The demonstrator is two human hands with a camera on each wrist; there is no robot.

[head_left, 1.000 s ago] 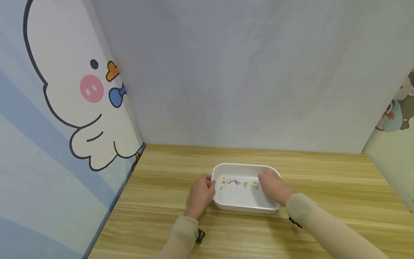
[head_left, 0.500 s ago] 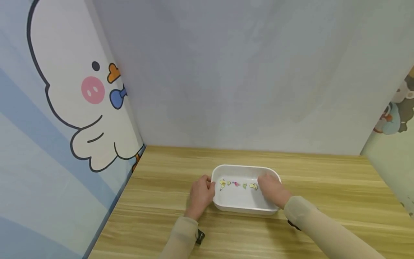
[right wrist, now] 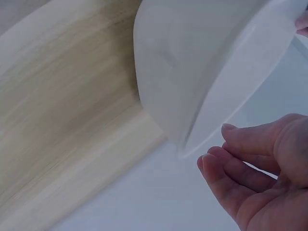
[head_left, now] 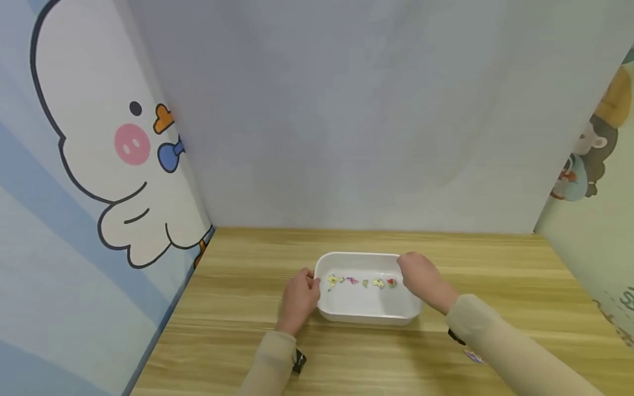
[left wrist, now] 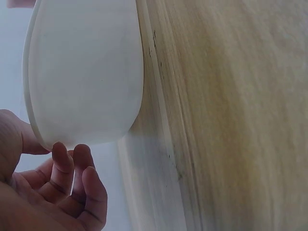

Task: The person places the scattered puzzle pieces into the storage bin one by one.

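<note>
A white rectangular plastic tub (head_left: 369,318) stands on the wooden table. Inside lies a row of several small flat colourful cut-outs, among them a yellow one (head_left: 332,281), a pink one (head_left: 352,280) and a red-and-green one (head_left: 392,283) at the right end. My left hand (head_left: 300,297) pinches the tub's left end, thumb at the rim and fingertips against the outer wall in the left wrist view. Above the tub's right rim hovers my right hand (head_left: 425,279). Its fingers are loosely bent with nothing between them in the right wrist view (right wrist: 260,168).
Partly under the right forearm, a purple flat cut-out (head_left: 474,356) lies on the table (head_left: 257,258). A grey-white curtain (head_left: 356,137) hangs along the back edge, with cartoon-printed cloth at both sides.
My right hand has risen from inside the tub to its right rim, and the red-and-green cut-out now shows at the row's end. My left hand keeps its hold; the view has shifted slightly.
</note>
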